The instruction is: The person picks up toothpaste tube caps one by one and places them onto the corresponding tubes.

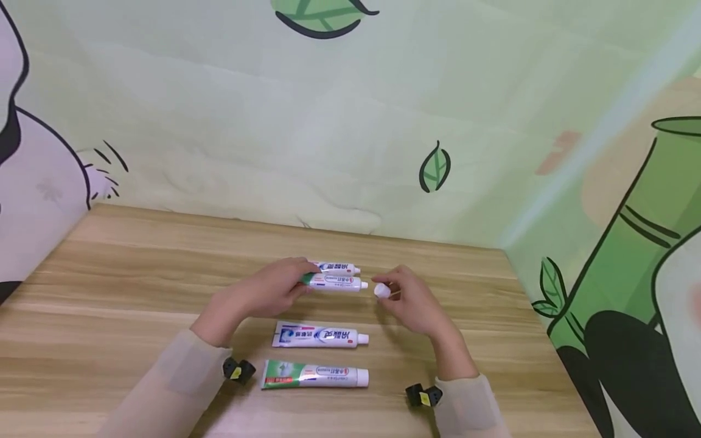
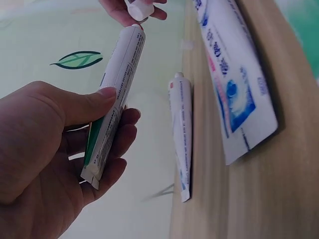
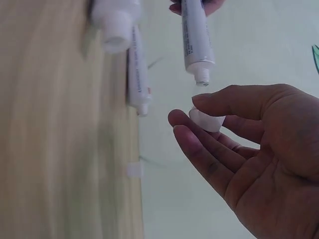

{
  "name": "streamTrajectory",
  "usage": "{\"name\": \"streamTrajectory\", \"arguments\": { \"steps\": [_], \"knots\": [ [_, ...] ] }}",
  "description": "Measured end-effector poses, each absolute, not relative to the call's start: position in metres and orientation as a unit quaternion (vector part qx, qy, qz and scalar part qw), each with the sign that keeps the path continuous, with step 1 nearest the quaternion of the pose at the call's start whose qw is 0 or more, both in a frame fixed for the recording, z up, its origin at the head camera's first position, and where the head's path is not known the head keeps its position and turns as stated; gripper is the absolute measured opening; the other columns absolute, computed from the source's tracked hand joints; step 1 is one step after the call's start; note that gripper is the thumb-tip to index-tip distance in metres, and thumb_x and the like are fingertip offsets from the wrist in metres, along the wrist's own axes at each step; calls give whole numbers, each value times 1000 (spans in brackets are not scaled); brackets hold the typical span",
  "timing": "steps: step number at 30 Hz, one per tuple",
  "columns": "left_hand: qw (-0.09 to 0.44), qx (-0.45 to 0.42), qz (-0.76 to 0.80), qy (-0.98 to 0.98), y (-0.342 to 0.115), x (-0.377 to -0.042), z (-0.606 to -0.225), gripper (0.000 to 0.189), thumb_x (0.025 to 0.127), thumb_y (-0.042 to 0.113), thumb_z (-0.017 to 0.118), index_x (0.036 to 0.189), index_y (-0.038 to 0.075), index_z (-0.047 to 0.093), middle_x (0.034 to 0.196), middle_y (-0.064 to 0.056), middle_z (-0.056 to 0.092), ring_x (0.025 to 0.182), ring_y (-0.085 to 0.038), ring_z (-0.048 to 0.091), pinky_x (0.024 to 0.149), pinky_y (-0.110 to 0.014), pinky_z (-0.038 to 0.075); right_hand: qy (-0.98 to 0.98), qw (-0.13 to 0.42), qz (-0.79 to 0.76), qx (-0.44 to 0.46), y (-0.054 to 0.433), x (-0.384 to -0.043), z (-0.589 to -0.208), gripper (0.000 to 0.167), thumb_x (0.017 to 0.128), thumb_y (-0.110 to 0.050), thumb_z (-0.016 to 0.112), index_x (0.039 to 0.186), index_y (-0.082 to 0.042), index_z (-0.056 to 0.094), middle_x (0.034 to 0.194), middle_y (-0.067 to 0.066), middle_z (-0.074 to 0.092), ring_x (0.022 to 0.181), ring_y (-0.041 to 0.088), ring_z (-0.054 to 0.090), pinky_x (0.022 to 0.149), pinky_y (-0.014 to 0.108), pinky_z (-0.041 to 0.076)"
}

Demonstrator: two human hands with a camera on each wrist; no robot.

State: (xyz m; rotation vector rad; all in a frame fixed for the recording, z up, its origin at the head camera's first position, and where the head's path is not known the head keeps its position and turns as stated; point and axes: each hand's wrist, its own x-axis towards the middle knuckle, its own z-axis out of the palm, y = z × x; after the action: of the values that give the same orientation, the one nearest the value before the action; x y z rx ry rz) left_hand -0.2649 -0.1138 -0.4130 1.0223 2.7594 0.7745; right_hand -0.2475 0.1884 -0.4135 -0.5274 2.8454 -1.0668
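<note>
My left hand [image 1: 266,285] grips a green and white toothpaste tube [image 1: 338,283] above the table, thumb on one face and fingers round the other. The tube's threaded nozzle [image 3: 202,75] is bare and points toward my right hand [image 1: 412,299]. Between thumb and fingers of that right hand is a white cap [image 3: 207,119], held just off the nozzle. Behind the held tube lies a small blue and white toothpaste tube [image 2: 180,124]. Nearer to me rest a capped blue and white tube [image 1: 320,336] and a capped green and white tube [image 1: 314,375].
The wood-grain table [image 1: 137,292] meets a green printed backdrop [image 1: 219,121] at its far edge. Small black devices with yellow labels sit at both wrists, and light sleeves [image 1: 181,377] cover the forearms.
</note>
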Motion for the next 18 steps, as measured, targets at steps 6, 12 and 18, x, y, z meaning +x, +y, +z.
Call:
{"name": "streamTrajectory", "arguments": {
  "steps": [6, 12, 18],
  "knots": [
    [46, 322, 257, 910, -116, -264, -408, 40, 105, 14, 60, 143, 2, 57, 131, -12, 67, 120, -27, 65, 107, -47, 53, 918, 22, -365, -154, 190, -248, -409, 28, 92, -9, 77, 119, -8, 74, 111, 6, 67, 104, 21, 65, 90, 37, 58],
    [32, 337, 263, 903, -115, -260, -401, 37, 105, 16, 62, 140, 5, 60, 122, -6, 69, 104, -17, 63, 97, -42, 56, 907, -11, -396, -140, 196, -247, -407, 27, 87, -12, 83, 111, -10, 73, 102, 4, 71, 94, 19, 63, 81, 28, 54],
    [19, 340, 273, 900, -117, -258, -395, 35, 106, 16, 60, 139, 6, 60, 118, -4, 69, 100, -15, 62, 94, -40, 56, 888, -22, -441, -127, 193, -250, -402, 29, 86, -12, 85, 109, -12, 69, 103, 5, 71, 92, 19, 68, 82, 28, 59]
  ]
}}
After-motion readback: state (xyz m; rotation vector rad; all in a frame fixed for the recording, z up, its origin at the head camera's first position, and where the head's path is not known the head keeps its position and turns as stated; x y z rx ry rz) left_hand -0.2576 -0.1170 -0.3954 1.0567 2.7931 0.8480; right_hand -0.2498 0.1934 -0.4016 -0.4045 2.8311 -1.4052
